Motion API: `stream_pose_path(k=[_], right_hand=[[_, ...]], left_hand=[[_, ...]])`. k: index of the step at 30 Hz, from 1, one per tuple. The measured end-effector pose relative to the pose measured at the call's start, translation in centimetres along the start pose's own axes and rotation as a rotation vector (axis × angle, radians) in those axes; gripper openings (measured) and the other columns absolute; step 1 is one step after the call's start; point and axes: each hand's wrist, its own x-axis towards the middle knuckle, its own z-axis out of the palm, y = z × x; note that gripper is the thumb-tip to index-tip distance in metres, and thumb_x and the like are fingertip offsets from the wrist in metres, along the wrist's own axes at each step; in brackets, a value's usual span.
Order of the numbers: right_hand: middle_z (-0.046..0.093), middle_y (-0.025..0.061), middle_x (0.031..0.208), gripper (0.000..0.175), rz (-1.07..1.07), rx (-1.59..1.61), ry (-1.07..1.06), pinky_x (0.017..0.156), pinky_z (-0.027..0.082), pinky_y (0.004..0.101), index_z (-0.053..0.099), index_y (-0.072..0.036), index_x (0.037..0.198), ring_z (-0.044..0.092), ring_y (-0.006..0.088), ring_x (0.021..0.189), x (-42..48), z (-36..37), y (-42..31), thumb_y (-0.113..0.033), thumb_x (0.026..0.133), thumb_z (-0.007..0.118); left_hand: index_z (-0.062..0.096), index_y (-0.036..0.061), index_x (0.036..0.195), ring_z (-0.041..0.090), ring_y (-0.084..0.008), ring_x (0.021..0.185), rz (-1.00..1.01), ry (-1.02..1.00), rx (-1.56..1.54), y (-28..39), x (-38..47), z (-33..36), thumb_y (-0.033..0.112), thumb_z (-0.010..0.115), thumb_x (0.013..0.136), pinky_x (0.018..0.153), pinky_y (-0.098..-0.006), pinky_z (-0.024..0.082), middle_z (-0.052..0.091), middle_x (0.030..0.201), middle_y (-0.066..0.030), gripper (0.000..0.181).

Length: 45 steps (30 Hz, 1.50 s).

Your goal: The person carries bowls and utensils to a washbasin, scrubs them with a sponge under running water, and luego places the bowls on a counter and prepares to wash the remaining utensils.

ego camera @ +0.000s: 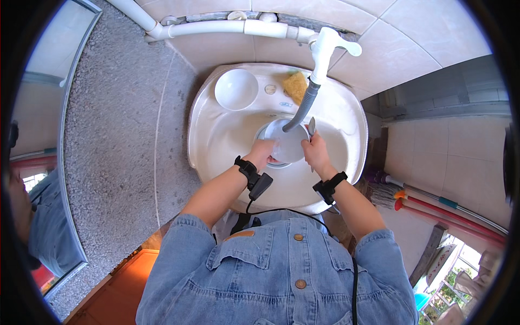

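A white bowl [289, 147] is held under the grey corrugated hose of the tap, inside the washbasin [227, 138]. My left hand [262, 153] grips its left side, with the fingers partly blurred at the rim. At the right rim, my right hand [317, 153] holds a metal utensil [312, 125], perhaps a spoon, whose end sticks up past the fingers. The right thumb touches the bowl. Beneath it shows the rim of another round vessel [261, 133], mostly hidden.
A second white bowl [236, 89] stands on the basin's back left ledge. Near the tap [325, 53] lies a yellow sponge [295, 86]. To the left are a rough stone-like surface [118, 134] and a mirror [48, 170]. Mops and red poles [443, 209] lean at right.
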Motion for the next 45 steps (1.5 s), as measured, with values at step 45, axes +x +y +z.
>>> stream_pose_path(k=[45], right_hand=[[0.048,0.0057,0.056,0.015,0.08,0.445,0.493,0.035,0.036,0.0262,0.048,0.003,0.09,0.044,0.0122,0.038,1.1,-8.6,-1.1,-0.006,0.079,0.044]], left_hand=[[0.039,-0.003,0.109,0.061,-0.0355,0.084,0.144,0.359,1.173,0.4,-0.3,-2.8,0.025,0.064,0.075,0.071,-0.0419,0.05,0.061,0.091,-0.021,0.05]])
